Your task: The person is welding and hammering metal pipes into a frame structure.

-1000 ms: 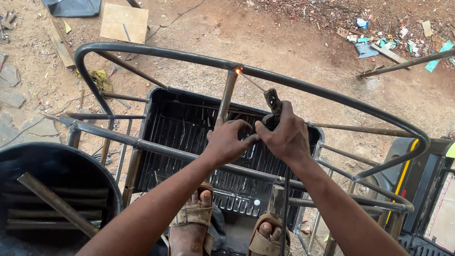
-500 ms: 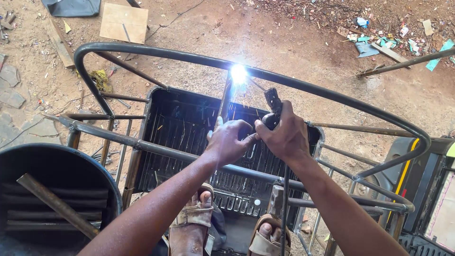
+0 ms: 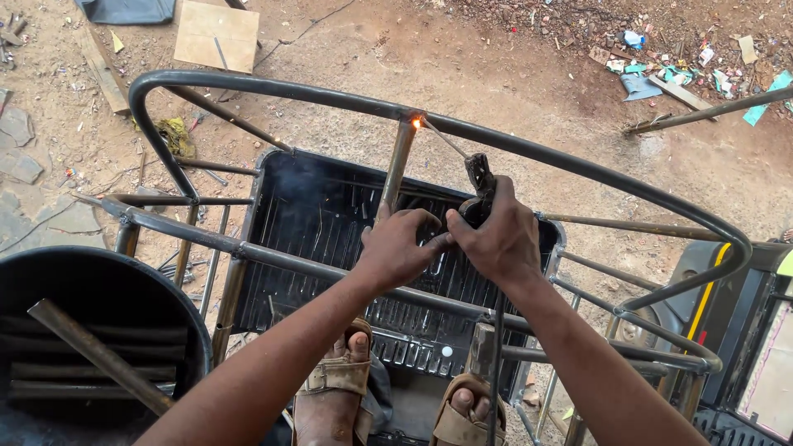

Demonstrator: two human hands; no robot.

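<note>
The bright arc flash of half a second ago has died to a small orange glow (image 3: 415, 124) where the upright bar (image 3: 398, 165) meets the curved top rail (image 3: 578, 169), so the weld spot looks freshly struck and now cooling. The rod (image 3: 446, 140) still reaches toward the joint at 11 o'clock from the holder (image 3: 479, 177). The right hand (image 3: 496, 239) stays clamped on the holder; the left hand (image 3: 396, 248) has its fingers curled, steadying it. Both hands have barely moved.
</note>
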